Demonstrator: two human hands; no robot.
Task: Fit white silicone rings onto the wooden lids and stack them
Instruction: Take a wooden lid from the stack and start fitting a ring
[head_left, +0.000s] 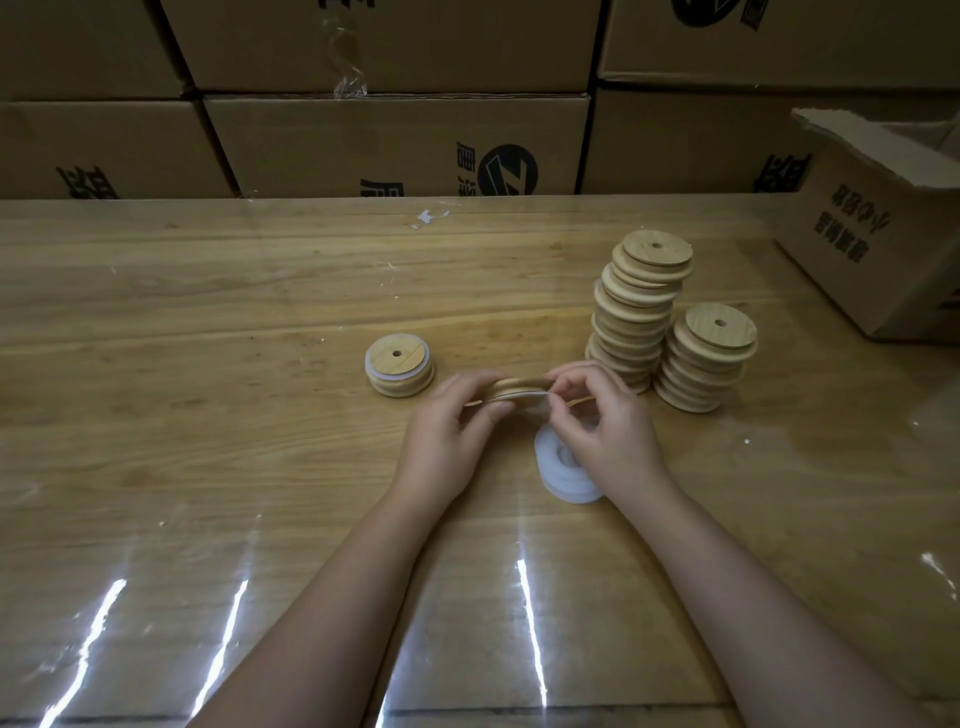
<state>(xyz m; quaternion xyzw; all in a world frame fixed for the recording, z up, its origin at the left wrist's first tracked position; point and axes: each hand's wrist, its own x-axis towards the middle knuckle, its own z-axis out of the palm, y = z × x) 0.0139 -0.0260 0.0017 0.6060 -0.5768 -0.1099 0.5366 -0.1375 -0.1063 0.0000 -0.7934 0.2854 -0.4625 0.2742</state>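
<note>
My left hand grips a wooden lid by its left edge, held on its side above the table. My right hand pinches a white silicone ring against the lid's right edge. Under my right hand lies a pile of white silicone rings, partly hidden. To the left, a short stack of ringed lids shows a white ring under its top lid. Two stacks of bare wooden lids stand at the right: a tall leaning one and a shorter one.
The wooden table is covered with a glossy clear sheet. Cardboard boxes form a wall along the far edge. An open, torn cardboard box sits at the right end of the table.
</note>
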